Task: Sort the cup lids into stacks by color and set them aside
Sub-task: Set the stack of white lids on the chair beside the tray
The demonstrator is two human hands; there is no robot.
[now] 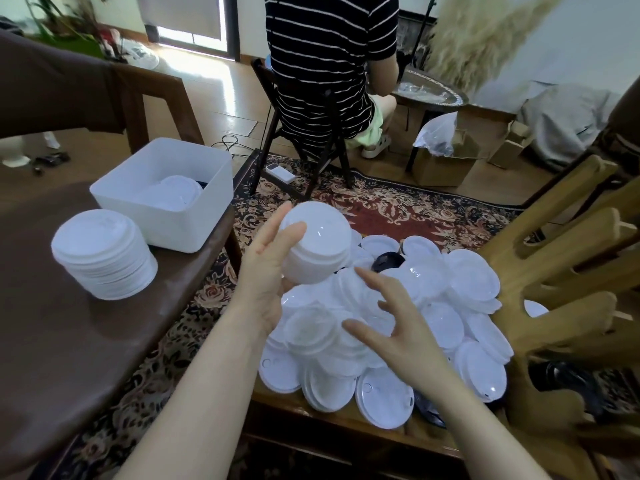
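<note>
White lids fill this scene, and the left hand [268, 268] grips a short stack [315, 244] of them, its thumb curled over the top rim and its fingers wrapped behind and under, the stack tilted so its top faces the camera. Just below and right of that grip, the right hand [401, 327] hovers with its fingers spread and loosely bent, holding nothing, its fingertips apart from the held stack. Directly beneath both hands lies a loose pile [433, 306] of white lids, heaped and overlapping on a low wooden table [329, 424]. A few black lids [388, 261] show in it, 1 peeking out just right of the held stack and another at the pile's near edge under the right forearm. Left of the grip, on a dark brown table [69, 358], stands a tall, neat stack of white lids [104, 254], upright and well apart from the hands. Beyond it, touching nothing in the hands, sits a white bin [166, 192] with more white lids lying inside. Far past the grip, a person in a striped shirt [329, 64] sits on a dark chair [277, 109] over a patterned rug [398, 202]. Right of the pile rises a carved wooden chair [554, 258].
</note>
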